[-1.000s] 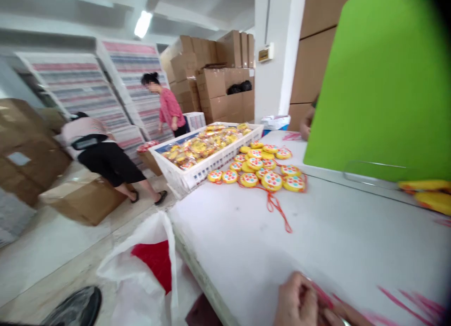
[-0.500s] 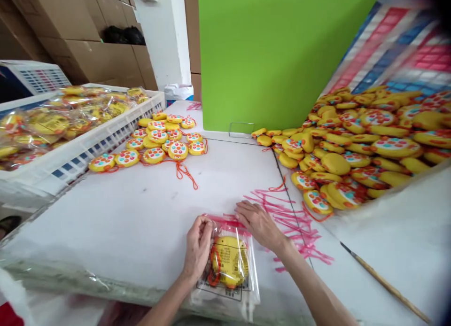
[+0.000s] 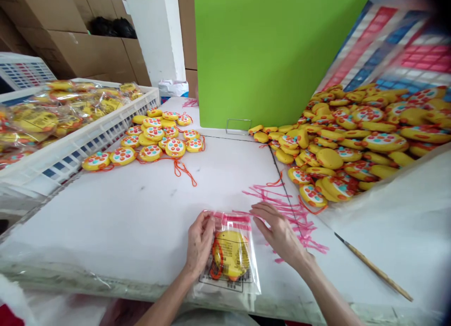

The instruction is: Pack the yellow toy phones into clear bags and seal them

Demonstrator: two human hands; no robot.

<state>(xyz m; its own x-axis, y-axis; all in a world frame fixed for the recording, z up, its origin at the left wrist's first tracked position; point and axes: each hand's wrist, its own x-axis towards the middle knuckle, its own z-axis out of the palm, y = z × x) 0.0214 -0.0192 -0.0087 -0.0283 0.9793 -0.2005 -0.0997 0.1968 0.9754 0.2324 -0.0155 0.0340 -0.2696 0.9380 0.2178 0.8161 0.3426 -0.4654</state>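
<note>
- 2 bare hands, 1 clear bag (image 3: 255,275), lying flat near the front edge of the white table (image 3: 134,236), printed side up.
- Pinching the bag's upper left corner with the left hand (image 3: 200,244), thumb and fingers narrow, plastic caught between.
- Looser with the right hand (image 3: 278,229), just beside the upper right corner: thumb well apart from the fingers, nothing visibly gripped. No telling about actual contact with the film.
- Inside the bag, below the pink band (image 3: 232,218) and between the 2 hands: 1 yellow toy (image 3: 232,251), with an orange cord (image 3: 216,260) looped along its left side, close by the left hand. Clear of all the fingertips, lower down toward the front edge.
- Good technique here, by the look of it: hold that left corner firm, keep the top edge straight and free of wrinkles.
- With the right hand, best to work along the pink band with light, even pressure; avoid yanking, for fear of skewing the bag or lifting it.
- Watch that cord! Better kept low, well away from the band, for a clean top edge.
- Mind the loose pink strips (image 3: 298,218) around the right hand too: probably easy to drag in under the bag.
- Off to the right, well apart from the bag: a wooden-handled tool (image 3: 378,269).
</note>
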